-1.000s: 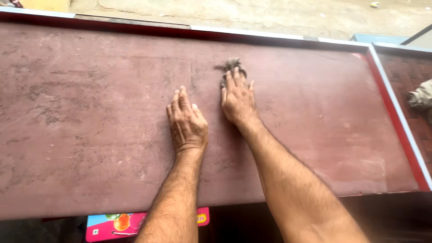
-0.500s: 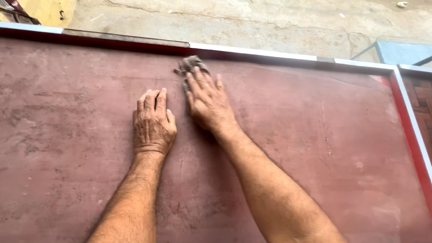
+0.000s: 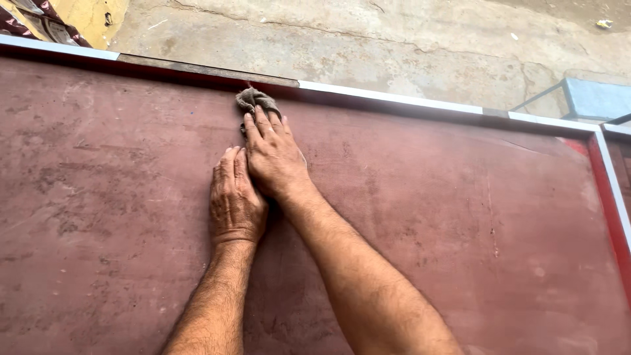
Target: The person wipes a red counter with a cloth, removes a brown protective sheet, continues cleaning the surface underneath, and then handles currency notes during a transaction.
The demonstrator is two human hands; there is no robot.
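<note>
Right hand (image 3: 275, 158) is pressing a grey rag (image 3: 255, 100), fingers flat, at the reddish board's (image 3: 427, 217) far edge (much surface looking smudged), left hand (image 3: 234, 200) lying flat, holding nothing.

Looks like an open-air work yard, a rough workshop spot rather than any room: bare cracked concrete ground (image 3: 407, 46) stretches beyond the far edge, dusty and littered with small scraps. A big reddish-brown board (image 3: 427, 217) fills the view, scuffed and streaky, with a pale metal strip (image 3: 394, 98) along its edge, and a light blue metal frame (image 3: 595, 98) stands off to the right
</note>
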